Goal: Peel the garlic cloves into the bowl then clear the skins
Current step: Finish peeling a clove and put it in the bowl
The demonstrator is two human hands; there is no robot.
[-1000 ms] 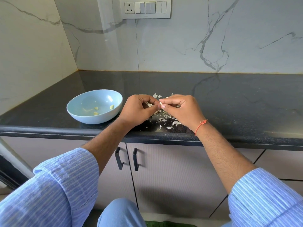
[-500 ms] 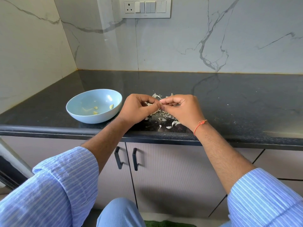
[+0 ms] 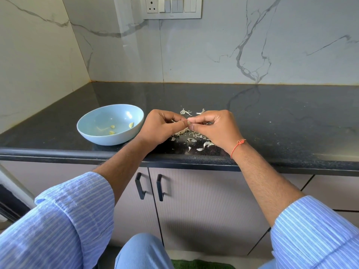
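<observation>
A light blue bowl (image 3: 93,121) stands on the black counter at the left and holds a few peeled garlic cloves (image 3: 112,126). To its right, my left hand (image 3: 161,129) and my right hand (image 3: 219,129) meet fingertip to fingertip above a pile of papery garlic skins (image 3: 192,139). Both pinch one small garlic clove (image 3: 188,123), which is almost entirely hidden by the fingers. More skins (image 3: 185,112) lie just behind the hands.
The black counter (image 3: 272,121) runs wide to the right and back to a marble wall. Its front edge lies just under my wrists. Cabinet doors with black handles (image 3: 139,188) sit below. A switch panel (image 3: 172,6) is on the wall.
Both hands have stayed together over the skin pile, with only small finger shifts on the clove. The bowl has not moved.
</observation>
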